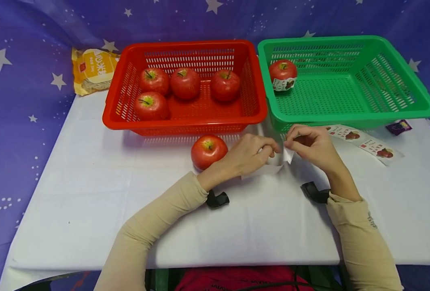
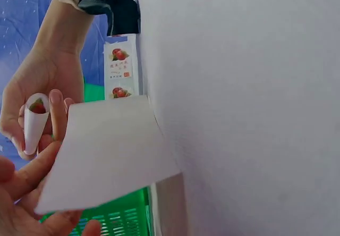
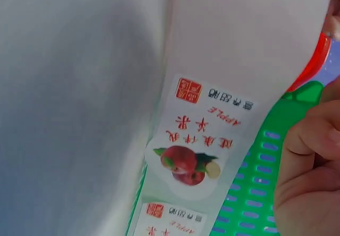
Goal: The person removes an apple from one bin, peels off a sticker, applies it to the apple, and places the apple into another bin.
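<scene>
My right hand pinches a curled white sticker label whose printed red apple shows inside the curl. Close to it, my left hand bends its fingers at the edge of a long strip of apple labels; the strip hides part of the grip in the left wrist view. The blank part of the strip hangs in front of the left fingers, and its printed part runs out beyond the right hand. A red apple stands on the table by the left wrist.
A red basket with several apples stands behind the hands. Beside it is a green basket with one labelled apple. A yellow packet lies at the back left, and a small purple packet on the right.
</scene>
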The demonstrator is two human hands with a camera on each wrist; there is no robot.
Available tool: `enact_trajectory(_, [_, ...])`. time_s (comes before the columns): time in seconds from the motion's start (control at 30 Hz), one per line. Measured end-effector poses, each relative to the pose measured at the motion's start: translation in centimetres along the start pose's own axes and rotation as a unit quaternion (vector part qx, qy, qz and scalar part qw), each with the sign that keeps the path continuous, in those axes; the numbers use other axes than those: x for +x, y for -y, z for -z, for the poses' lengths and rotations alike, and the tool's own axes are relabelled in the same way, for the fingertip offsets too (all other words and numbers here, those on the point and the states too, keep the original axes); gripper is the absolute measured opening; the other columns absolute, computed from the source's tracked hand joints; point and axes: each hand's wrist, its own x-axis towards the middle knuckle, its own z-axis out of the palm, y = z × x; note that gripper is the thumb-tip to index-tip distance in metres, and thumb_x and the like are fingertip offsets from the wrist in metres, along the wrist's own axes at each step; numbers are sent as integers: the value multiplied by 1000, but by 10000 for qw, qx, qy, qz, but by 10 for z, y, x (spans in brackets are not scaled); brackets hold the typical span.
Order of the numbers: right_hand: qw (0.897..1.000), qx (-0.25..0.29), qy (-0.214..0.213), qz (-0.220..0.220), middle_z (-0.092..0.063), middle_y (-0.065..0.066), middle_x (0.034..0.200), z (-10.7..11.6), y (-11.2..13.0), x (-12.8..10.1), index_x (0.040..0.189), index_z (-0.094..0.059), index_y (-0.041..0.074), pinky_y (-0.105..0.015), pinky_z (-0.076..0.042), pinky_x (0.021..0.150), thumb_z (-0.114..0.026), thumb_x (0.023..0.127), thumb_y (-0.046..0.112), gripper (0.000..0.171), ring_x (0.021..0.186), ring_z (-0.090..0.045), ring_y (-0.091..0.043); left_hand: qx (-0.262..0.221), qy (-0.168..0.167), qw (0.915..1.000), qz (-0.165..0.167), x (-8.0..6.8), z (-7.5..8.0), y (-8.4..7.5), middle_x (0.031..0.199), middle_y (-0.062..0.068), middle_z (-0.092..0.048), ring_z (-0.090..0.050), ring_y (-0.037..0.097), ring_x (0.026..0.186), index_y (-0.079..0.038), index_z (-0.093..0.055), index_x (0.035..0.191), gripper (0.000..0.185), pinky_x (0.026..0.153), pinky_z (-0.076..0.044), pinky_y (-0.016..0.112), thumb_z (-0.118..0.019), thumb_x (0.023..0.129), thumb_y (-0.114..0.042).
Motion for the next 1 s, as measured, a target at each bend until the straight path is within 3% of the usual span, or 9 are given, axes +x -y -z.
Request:
enact_trajectory(0.13, [9995, -295, 131, 22, -59, -3, 73, -4, -2, 2, 73, -66, -3, -23, -39, 51, -59, 82, -17, 18, 63, -49, -12, -514, 197, 9981, 258, 1, 0, 3, 75, -2, -70, -58, 7, 67, -12, -71, 86, 27, 58, -40, 16, -54, 96, -30])
enact_trajectory(0.2, [9993, -300, 230, 25, -55, -3, 66, -5, -3, 3, 71, -64, -3, -24, -36, 49, -56, 87, -13, 20, 58, -47, -12, -647, 165, 9974, 283, 2, -1, 4, 74, -2, -69, -58, 7, 67, -13, -69, 82, 25, 57, -39, 16, -62, 93, -34])
enact_trajectory(0.33, [9994, -46, 312, 127, -47, -5, 56, -6, -3, 4, 72, -61, -6, -29, -30, 46, -49, 98, 0, 29, 48, -41, -15, -1143, 34, 9919, 550, 2, 0, 5, 75, 3, -69, -55, 9, 66, -8, -69, 83, 16, 56, -37, 15, -60, 93, -17])
enact_trajectory(0.43, [9995, -31, 285, 118, -49, -9, 57, -7, -3, 4, 73, -60, -9, -30, -31, 46, -49, 98, 1, 29, 47, -43, -19, -1504, -91, 9847, 880, 0, 2, 3, 68, 3, -62, -48, 9, 59, -5, -70, 87, 21, 52, -34, 16, -52, 95, -10])
enact_trajectory(0.53, [9967, -707, 11, -394, -52, -6, 58, -10, -1, 2, 74, -59, -2, -29, -33, 44, -60, 93, 3, 19, 46, -47, -20, -1641, -356, 9785, 1198, -1, 2, 2, 57, -2, -45, -36, 9, 53, 0, -68, 78, 35, 49, -27, 18, -48, 99, -18])
enact_trajectory(0.6, [9872, -1282, -150, -941, -55, 0, 60, -13, 0, 2, 78, -59, 6, -27, -34, 42, -68, 88, 6, 13, 45, -49, -20, -1703, -552, 9742, 1377, -2, 1, 2, 55, -4, -36, -32, 9, 51, 0, -65, 70, 45, 47, -23, 19, -44, 101, -25])
enact_trajectory(0.7, [9754, -1693, -359, -1367, -60, 5, 61, -17, 2, 3, 82, -63, 12, -25, -42, 45, -74, 82, 7, 12, 46, -55, -18, -1716, -779, 9708, 1486, -3, 0, 1, 54, -6, -37, -34, 8, 52, -4, -61, 63, 51, 47, -24, 20, -40, 102, -30])
enact_trajectory(0.9, [9893, -739, -1201, -385, -70, -1, 79, -25, 2, 5, 78, -70, -4, -20, -50, 54, -70, 79, -10, 6, 63, -64, -12, -738, -815, 9879, 1096, -6, 0, -1, 49, -5, -31, -32, 10, 49, -12, -42, 52, 53, 46, -22, 20, -37, 104, -26])
enact_trajectory(1.0, [9884, -304, -1423, -445, -69, 1, 82, -31, 3, 5, 78, -66, -2, -18, -50, 57, -66, 83, -7, 7, 68, -63, -8, -365, -765, 9914, 994, -7, 1, -3, 48, -4, -33, -34, 10, 49, -12, -45, 53, 54, 46, -24, 20, -37, 104, -26])
